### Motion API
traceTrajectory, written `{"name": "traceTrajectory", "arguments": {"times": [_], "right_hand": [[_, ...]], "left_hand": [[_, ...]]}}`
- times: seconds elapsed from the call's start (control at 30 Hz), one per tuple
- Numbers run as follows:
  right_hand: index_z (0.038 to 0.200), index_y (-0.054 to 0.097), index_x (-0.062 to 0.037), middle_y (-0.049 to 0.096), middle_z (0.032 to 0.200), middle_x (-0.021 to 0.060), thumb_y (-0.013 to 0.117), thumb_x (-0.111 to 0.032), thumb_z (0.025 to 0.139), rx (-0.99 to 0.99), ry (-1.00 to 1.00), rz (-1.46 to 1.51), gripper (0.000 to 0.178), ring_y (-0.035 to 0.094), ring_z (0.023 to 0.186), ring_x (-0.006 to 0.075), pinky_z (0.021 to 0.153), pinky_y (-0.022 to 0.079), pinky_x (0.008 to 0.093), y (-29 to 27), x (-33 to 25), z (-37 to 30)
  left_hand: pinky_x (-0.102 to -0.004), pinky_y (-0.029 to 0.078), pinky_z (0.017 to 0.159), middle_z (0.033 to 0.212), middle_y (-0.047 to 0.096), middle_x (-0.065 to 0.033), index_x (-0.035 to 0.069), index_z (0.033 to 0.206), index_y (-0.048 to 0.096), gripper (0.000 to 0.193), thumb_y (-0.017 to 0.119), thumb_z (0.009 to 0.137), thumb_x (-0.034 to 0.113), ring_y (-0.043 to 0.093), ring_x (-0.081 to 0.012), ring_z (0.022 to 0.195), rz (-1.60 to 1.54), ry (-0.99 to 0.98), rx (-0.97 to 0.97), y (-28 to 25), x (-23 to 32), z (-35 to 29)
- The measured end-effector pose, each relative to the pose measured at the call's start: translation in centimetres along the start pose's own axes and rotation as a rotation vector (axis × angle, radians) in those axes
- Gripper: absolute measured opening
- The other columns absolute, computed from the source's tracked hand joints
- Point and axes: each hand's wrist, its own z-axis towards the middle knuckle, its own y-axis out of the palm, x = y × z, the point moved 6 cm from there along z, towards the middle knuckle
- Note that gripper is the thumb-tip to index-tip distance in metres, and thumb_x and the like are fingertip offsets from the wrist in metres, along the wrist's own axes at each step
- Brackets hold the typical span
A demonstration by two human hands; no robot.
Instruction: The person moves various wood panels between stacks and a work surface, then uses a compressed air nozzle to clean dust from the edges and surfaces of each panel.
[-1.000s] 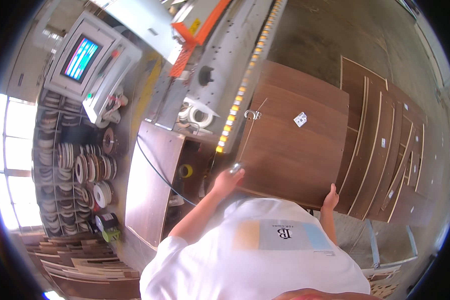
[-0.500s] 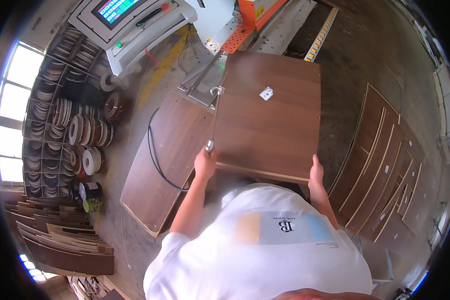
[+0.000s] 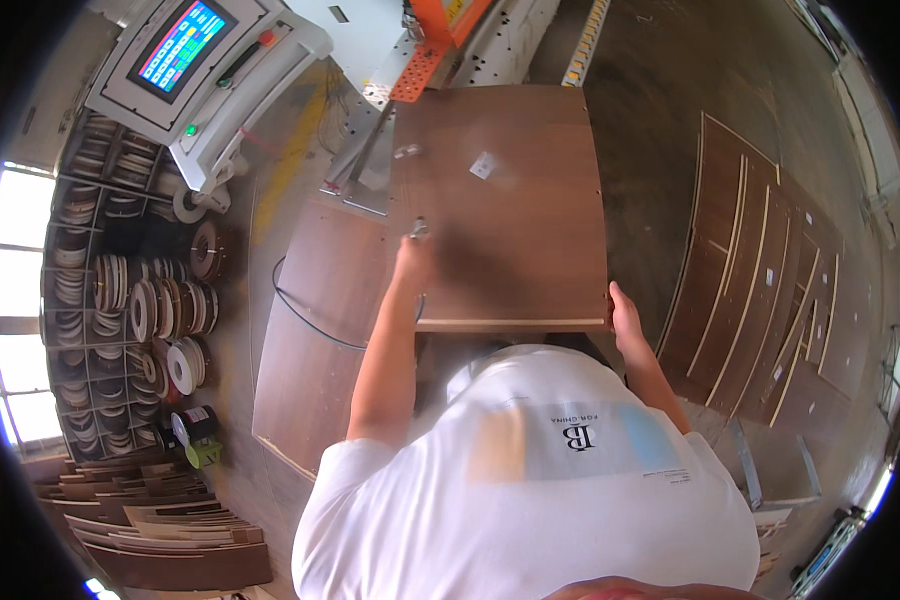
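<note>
Plainly, the brown panel (image 3: 530, 230) lies between the left hand (image 3: 413, 258), which clasps a metal tool (image 3: 419, 227) over its left side, and the right hand (image 3: 624, 318), against its right edge, fingers' hold unclear. Floor (image 3: 655, 180) separates that edge from flat boards (image 3: 718, 215).

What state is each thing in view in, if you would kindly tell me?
Brown rectangular wooden panel: broad face up.
White rectangular label: on the panel's upper face.
Left hand: closed around a small silvery metal object.
Right hand: against the panel's right edge.
Rectangular colour control screen: lit.
Thin dark cable: looped over the left brown wooden board.
</note>
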Motion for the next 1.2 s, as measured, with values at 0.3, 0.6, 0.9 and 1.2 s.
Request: {"name": "traceTrajectory", "arguments": {"times": [0.3, 0.6, 0.9, 1.2], "right_hand": [[0.1, 0.067, -0.0158, 0.064, 0.081, -0.0035, 0.049, -0.061, 0.101, 0.022, 0.126, 0.064, 0.049, 0.058, 0.071, 0.0089, 0.063, 0.046, 0.0271, -1.5, 0.9, -0.3], [0.1, 0.067, -0.014, 0.063, 0.081, -0.0033, 0.051, -0.063, 0.099, 0.002, 0.102, -0.069, 0.051, 0.059, 0.068, 0.0085, 0.059, 0.047, 0.0258, 0.5, -2.7, -0.6], [0.125, 0.063, -0.0065, 0.067, 0.1, 0.0033, 0.055, -0.071, 0.093, -0.054, 0.142, -0.399, 0.072, 0.064, 0.083, 0.0117, 0.06, 0.055, 0.0291, 0.3, -2.7, -1.7], [0.128, 0.06, -0.0048, 0.068, 0.105, 0.0066, 0.056, -0.071, 0.092, -0.015, 0.093, -0.357, 0.075, 0.068, 0.084, 0.0152, 0.055, 0.056, 0.029, 0.7, -2.5, -1.0]], "left_hand": [[-0.0336, 0.043, 0.048, 0.063, 0.053, -0.0032, 0.01, 0.11, 0.063, 0.034, 0.063, 0.097, 0.041, 0.056, -0.0186, 0.055, 0.493, -0.107, -0.218, -1.8, -5.7, -11.5], [-0.036, 0.052, 0.071, 0.08, 0.069, -0.0122, 0.002, 0.114, 0.063, 0.044, 0.068, 0.094, 0.041, 0.067, -0.0233, 0.075, 1.065, 0.13, -0.36, -8.6, -9.9, -28.0], [-0.0424, 0.051, 0.08, 0.092, 0.071, -0.0187, 0.004, 0.109, 0.065, 0.045, 0.064, 0.095, 0.047, 0.069, -0.0355, 0.09, 0.776, -0.302, -0.17, -16.8, -15.3, -36.0], [-0.0397, 0.049, 0.074, 0.083, 0.067, -0.0141, 0.004, 0.097, 0.063, 0.043, 0.069, 0.091, 0.046, 0.067, -0.0268, 0.081, 0.648, -0.356, 0.08, -18.5, -19.5, -37.6]]}}
